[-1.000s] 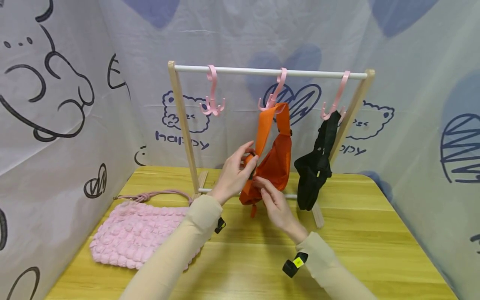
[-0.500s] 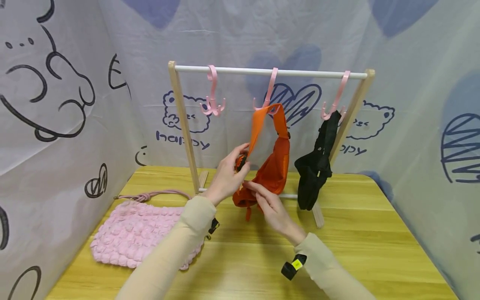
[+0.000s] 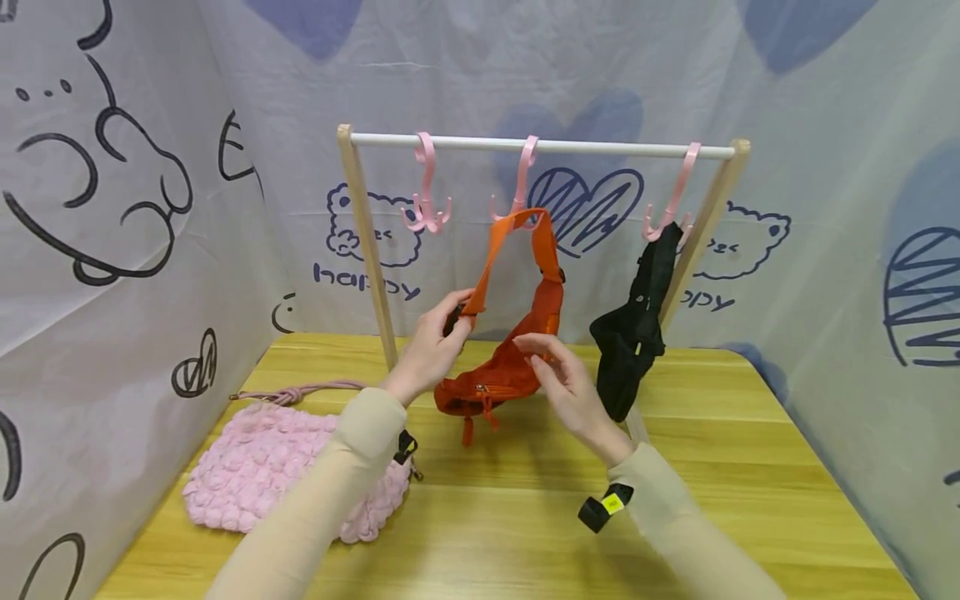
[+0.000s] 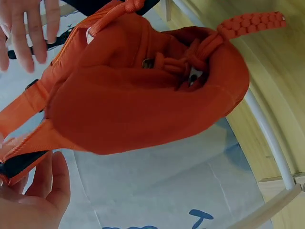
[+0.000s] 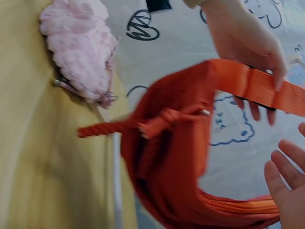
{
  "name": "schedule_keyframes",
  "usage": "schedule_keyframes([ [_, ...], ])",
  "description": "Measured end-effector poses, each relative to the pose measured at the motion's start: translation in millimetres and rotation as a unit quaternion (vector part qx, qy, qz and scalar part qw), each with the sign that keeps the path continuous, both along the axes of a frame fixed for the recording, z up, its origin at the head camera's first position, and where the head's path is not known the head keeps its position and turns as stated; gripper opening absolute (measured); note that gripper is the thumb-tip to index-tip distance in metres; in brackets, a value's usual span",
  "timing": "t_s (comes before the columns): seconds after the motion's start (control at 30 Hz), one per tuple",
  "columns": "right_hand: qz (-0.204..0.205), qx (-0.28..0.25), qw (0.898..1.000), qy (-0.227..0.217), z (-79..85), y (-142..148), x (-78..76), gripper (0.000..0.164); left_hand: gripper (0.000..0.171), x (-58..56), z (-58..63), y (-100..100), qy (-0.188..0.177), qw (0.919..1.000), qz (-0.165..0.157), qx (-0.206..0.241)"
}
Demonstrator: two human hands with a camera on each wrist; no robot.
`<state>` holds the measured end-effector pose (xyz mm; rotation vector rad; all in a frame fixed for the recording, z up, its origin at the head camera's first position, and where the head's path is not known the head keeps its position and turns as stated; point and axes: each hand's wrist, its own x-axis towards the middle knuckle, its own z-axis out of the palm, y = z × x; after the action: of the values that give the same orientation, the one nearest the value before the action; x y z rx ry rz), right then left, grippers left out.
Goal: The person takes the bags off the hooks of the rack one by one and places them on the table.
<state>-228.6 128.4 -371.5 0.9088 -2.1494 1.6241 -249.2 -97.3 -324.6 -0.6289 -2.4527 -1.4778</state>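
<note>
An orange sling bag [image 3: 504, 367] hangs by its strap [image 3: 493, 250] from the middle pink hook [image 3: 522, 175]. My left hand [image 3: 431, 346] grips that strap at its dark buckle, left of the hook; in the right wrist view the fingers of the left hand [image 5: 252, 52] wrap the webbing. My right hand [image 3: 573, 392] is beside the bag's right side with loosely bent fingers and holds nothing. In the left wrist view the bag's body [image 4: 143, 109] sags in a curve, its braided zipper pull [image 4: 252, 24] sticking out.
A rack with a white bar [image 3: 615, 148] and wooden posts stands at the back of the wooden table [image 3: 712, 500]. A black bag [image 3: 630, 342] hangs from the right pink hook [image 3: 678, 192]. The left pink hook [image 3: 426, 183] bears nothing. A puffy pink bag [image 3: 255, 471] lies at the left.
My left hand has drawn the strap leftward, and the middle hook has slid left along the bar. The right hand has come off the bag, whose bottom has swung left.
</note>
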Motion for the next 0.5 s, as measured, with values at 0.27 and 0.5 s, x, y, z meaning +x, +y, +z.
schedule_keyframes([
  [0.27, -0.082, -0.056, 0.993, 0.056, 34.7, 6, -17.9, 0.031, 0.036, -3.2, 9.2, -9, -0.015, 0.9999, 0.003, 0.002],
  [0.5, -0.137, -0.066, 0.985, 0.085, 66.6, 3, -36.7, 0.04, 0.029, -9.4, 19.5, -14, -0.018, 0.9997, 0.007, -0.016],
])
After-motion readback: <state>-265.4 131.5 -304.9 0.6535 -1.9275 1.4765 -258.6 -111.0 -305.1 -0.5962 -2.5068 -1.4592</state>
